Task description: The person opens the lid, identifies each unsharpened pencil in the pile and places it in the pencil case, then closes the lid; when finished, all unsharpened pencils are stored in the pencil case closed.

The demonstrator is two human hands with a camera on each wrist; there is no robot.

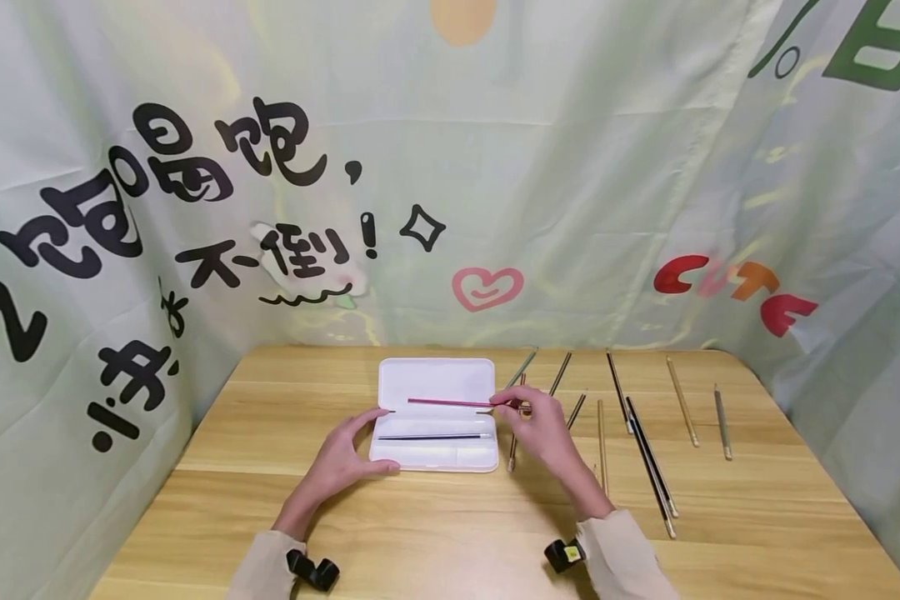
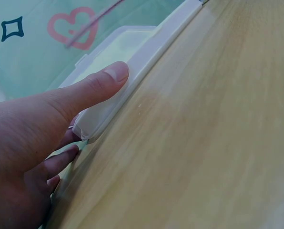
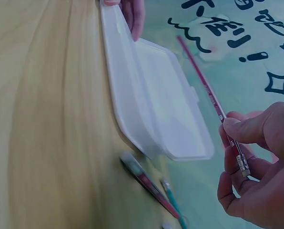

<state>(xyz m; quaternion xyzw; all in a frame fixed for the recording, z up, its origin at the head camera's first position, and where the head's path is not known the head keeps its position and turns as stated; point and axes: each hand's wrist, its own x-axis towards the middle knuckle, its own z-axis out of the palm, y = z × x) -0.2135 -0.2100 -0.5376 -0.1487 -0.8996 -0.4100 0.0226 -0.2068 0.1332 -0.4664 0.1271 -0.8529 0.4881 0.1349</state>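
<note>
A white pencil case (image 1: 420, 463) lies with its lid (image 1: 437, 375) folded back on the wooden table. One dark pencil (image 1: 435, 437) rests lengthwise in its lower tray. My left hand (image 1: 342, 458) holds the case at its left end; in the left wrist view the thumb (image 2: 116, 71) lies along the front wall and the other fingers are partly hidden behind the end. Above the case's right side, my right hand (image 1: 536, 423) pinches a red pencil (image 1: 446, 402) near its eraser end (image 3: 243, 167). That pencil points left, roughly level, across the lid in the head view.
Several pencils lie spread to the right of the case, among them a black pair (image 1: 651, 458), a tan one (image 1: 681, 400) and a grey one (image 1: 722, 421). A teal pencil (image 1: 522, 368) lies by the lid. A printed cloth (image 1: 570, 208) hangs behind the table.
</note>
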